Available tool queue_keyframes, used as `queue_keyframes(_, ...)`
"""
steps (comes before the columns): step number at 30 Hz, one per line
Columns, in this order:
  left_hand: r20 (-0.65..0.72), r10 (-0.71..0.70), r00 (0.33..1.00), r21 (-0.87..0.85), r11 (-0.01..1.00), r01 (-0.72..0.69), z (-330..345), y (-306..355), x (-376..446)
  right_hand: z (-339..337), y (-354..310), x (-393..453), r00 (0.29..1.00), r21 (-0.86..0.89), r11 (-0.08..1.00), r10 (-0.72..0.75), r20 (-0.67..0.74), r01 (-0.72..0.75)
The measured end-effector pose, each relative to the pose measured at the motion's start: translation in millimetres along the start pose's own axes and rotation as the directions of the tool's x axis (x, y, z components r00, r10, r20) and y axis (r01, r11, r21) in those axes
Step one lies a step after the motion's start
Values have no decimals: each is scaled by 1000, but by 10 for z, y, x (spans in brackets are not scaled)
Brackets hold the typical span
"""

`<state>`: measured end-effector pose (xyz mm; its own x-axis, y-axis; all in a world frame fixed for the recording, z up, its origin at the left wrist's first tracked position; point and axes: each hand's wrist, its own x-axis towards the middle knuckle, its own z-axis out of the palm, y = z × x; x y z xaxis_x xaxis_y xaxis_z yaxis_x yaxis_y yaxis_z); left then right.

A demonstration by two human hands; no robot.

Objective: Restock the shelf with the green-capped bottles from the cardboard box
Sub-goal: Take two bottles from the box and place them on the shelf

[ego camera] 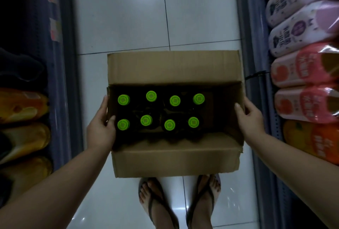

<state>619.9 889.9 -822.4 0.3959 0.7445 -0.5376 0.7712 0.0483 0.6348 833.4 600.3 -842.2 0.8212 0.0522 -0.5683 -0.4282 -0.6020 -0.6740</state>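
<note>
View looking straight down a narrow shop aisle with a glossy white tiled floor (119,17). Along the left edge, a dim shelf (60,63) holds orange and yellow packaged goods (22,104), too dark to identify. The left hand (101,129) grips the left wall of an open cardboard box (174,67), thumb hooked over the rim and fingers outside. Inside the box stand eight dark bottles with bright green caps (151,96), upright in two rows of four; the right end of the box is bare. The box flaps fold outward, away from and toward the person. The right hand (250,116) clasps the box's right wall. Below the box, two feet in flip-flops (156,203) stand on the floor. Along the right edge, a shelf carries pink, red and orange wrapped bottle packs (300,71) lying on their sides.
</note>
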Motion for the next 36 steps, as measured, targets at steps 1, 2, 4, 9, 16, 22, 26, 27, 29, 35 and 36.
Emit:
queue_keyframes(1,4,-4,1000,-11,1000,4,-21,39,-20,-21,-43,-38,1000,-6,1000,10,6,-9)
queue_keyframes(2,-6,7,1000,-11,1000,-7,-47,96,-60,-46,-95,-90,1000,-14,1000,5,6,-5)
queue_keyframes(4,-62,80,995,30,997,-78,-84,266,-204,-113,-209,-216,999,-44,998,-54,-7,54)
queue_keyframes(9,0,305,952,-96,948,-303,134,618,-717,-188,-590,-481,958,-112,959,-242,154,260)
queue_keyframes(16,300,218,929,-310,943,-121,1031,582,-1129,100,-582,-482,880,-160,928,-248,406,336)
queue_keyframes(22,320,129,938,-199,978,-67,1519,293,-1048,388,-315,-235,854,-218,902,-242,460,373)
queue_keyframes(26,307,121,944,-67,992,-106,1706,307,-896,538,-177,-85,858,-209,902,-257,445,379)
queue_keyframes(27,298,117,947,-45,993,-108,1742,331,-871,557,-169,-56,861,-194,905,-266,434,378)
queue_keyframes(29,261,118,958,-25,993,-116,1803,367,-838,576,-162,-9,864,-163,912,-281,418,376)
queue_keyframes(35,173,145,974,-104,986,-128,1722,372,-944,386,-206,-98,862,-76,922,-322,392,379)
queue_keyframes(36,175,168,970,-114,982,-150,1656,399,-976,323,-250,-133,852,-54,914,-353,387,403)
